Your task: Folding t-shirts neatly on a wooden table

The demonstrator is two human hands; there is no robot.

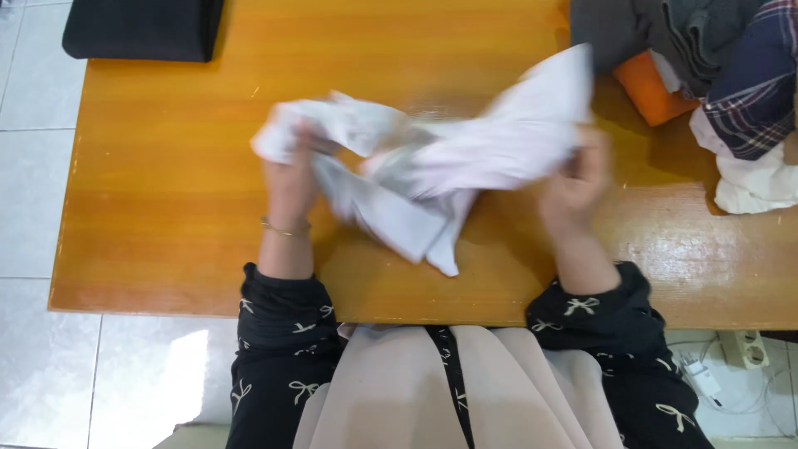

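Note:
A crumpled white cloth [432, 158] hangs stretched between both my hands above an orange-brown wooden table [166, 208]. My left hand [291, 179], with a thin gold bracelet on the wrist, grips the cloth's left end. My right hand [575, 183] grips the right end, where a corner sticks up. Both hands and the cloth are blurred with motion. A loose point of the cloth droops toward the table's near edge.
A pile of clothes [715, 58] lies at the table's far right: grey, dark plaid, white and an orange piece [652, 87]. A black cushion [141, 29] sits at the far left corner. White floor tiles surround the table; a power strip [744, 349] lies lower right.

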